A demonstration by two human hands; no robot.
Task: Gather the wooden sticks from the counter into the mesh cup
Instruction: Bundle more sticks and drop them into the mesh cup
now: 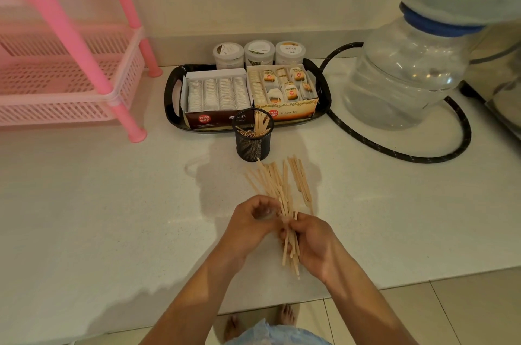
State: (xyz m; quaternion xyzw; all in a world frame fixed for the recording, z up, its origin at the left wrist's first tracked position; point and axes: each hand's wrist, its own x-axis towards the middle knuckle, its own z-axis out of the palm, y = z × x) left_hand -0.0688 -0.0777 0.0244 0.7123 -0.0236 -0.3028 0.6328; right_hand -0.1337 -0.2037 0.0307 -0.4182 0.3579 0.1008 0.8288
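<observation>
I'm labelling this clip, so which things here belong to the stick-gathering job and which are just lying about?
Job: thin wooden sticks; black mesh cup; left hand; right hand.

Lying about: black tray of tea boxes; three lidded jars; pink plastic rack; clear water bottle; black hose.

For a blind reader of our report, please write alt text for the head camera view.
Both hands, left hand and right hand, hold a bundle of wooden sticks over a pale counter. Behind it stands a black mesh cup with some sticks inside, in front of a black tray holding tea boxes.
</observation>
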